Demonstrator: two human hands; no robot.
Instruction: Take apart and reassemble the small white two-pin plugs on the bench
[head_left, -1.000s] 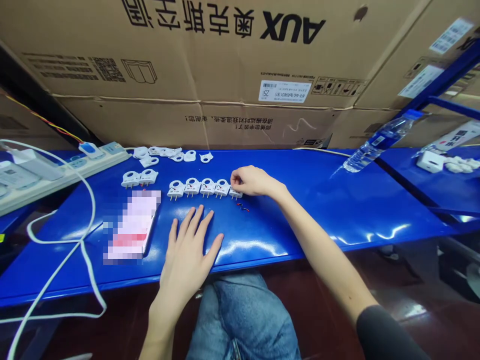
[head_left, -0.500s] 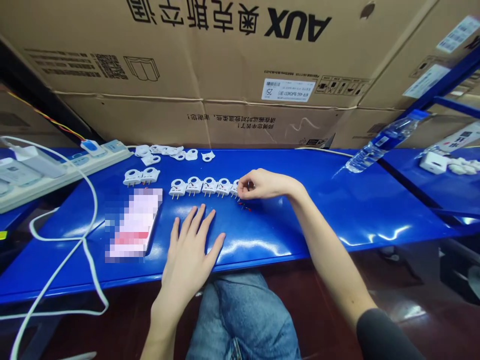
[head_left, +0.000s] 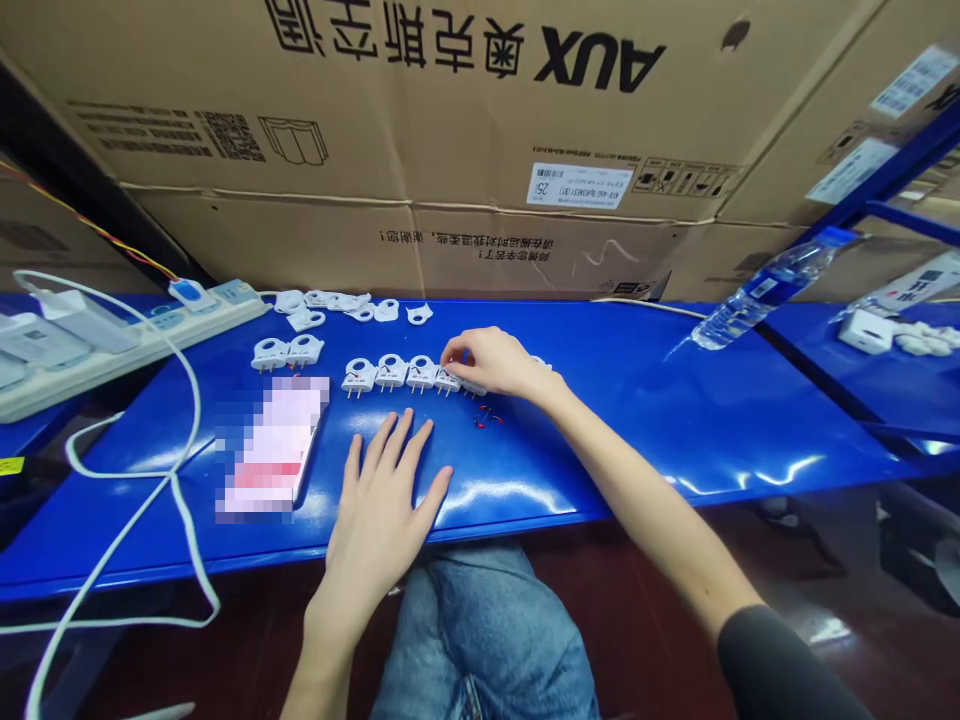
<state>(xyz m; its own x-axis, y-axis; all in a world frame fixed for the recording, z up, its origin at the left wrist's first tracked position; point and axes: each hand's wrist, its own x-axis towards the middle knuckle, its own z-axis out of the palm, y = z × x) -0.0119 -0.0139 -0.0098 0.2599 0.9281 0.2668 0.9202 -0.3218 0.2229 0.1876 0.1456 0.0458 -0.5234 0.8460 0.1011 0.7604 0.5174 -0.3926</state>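
Note:
My left hand (head_left: 379, 495) lies palm down on the blue table, fingers spread, holding nothing. My right hand (head_left: 491, 358) is above the row of white two-pin plug pieces, its thumb and forefinger pinched together over one plug piece (head_left: 448, 380). Whatever is between those fingertips is too small or hidden to make out. Left of it in the same row sits another plug piece (head_left: 358, 380) with a round opening and brass pins pointing toward me. The hand partly covers the pieces at the right. Several tiny red and black parts (head_left: 489, 419) lie just in front of the row.
A phone with a blurred screen (head_left: 274, 445) lies to the left. Behind it are two more plug pieces (head_left: 287, 352) and several loose white covers (head_left: 330, 304). A power strip (head_left: 135, 345) with a white cable (head_left: 187, 520) is at far left, a water bottle (head_left: 772, 290) at right. A large carton (head_left: 420, 130) stands behind.
My right hand has moved left along the row, from the plug piece near its right end to the one beside it. My left hand has stayed in place.

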